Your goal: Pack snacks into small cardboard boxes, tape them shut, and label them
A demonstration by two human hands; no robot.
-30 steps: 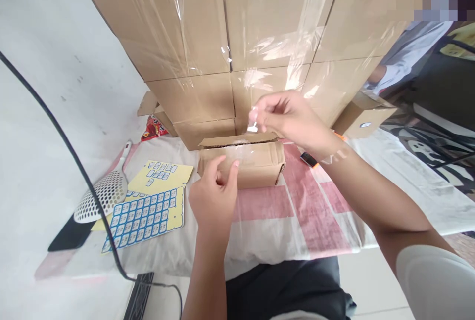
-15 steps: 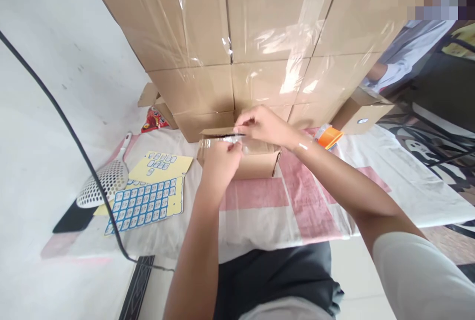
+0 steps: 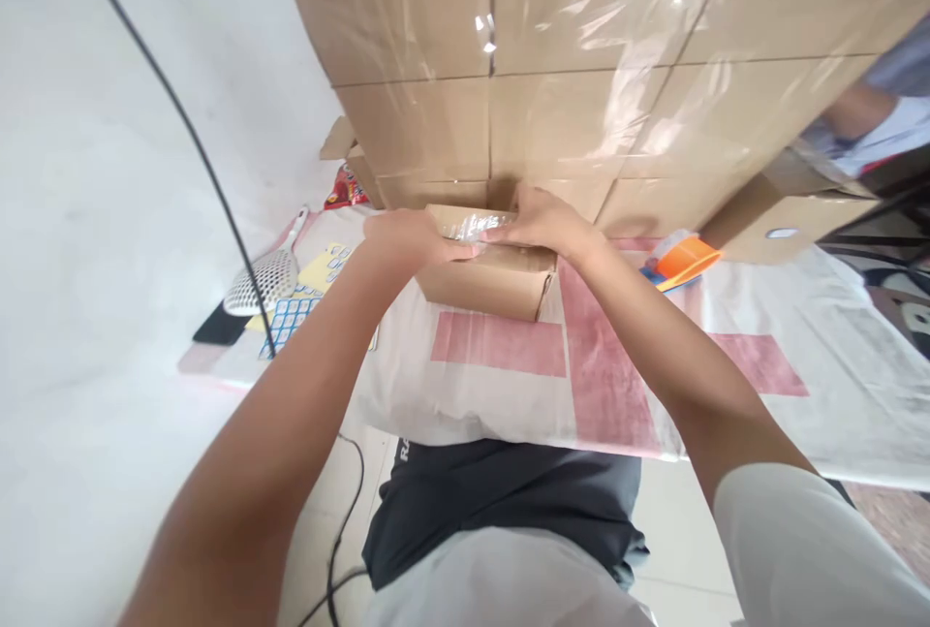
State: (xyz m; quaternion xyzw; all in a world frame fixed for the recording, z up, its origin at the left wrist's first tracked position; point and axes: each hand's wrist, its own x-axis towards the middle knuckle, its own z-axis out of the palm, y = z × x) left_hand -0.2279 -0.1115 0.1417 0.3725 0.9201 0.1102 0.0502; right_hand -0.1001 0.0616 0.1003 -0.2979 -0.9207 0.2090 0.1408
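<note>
A small cardboard box (image 3: 483, 290) rests on the cloth-covered table, close to the wall of large cartons. Shiny clear tape (image 3: 480, 225) runs across its top. My left hand (image 3: 414, 237) grips the box's left end, its thumb lying on the taped top. From the far right side my right hand (image 3: 544, 220) holds the same box, thumb on the tape and fingers behind the back edge. The two thumbs almost meet over the tape. Most of my left fingers are hidden on the far side.
Taped cartons (image 3: 567, 113) rise behind. On the left lie a white perforated ladle (image 3: 263, 280), a dark phone-like slab (image 3: 218, 325) and sticker sheets (image 3: 294, 317). An orange item (image 3: 683, 262) and an open box (image 3: 770, 220) stand right, near another person's arm (image 3: 861, 110).
Both hands have gone from pinching at the tape to gripping the box's two ends, thumbs on top. My left hand moved left; the head view has shifted.
</note>
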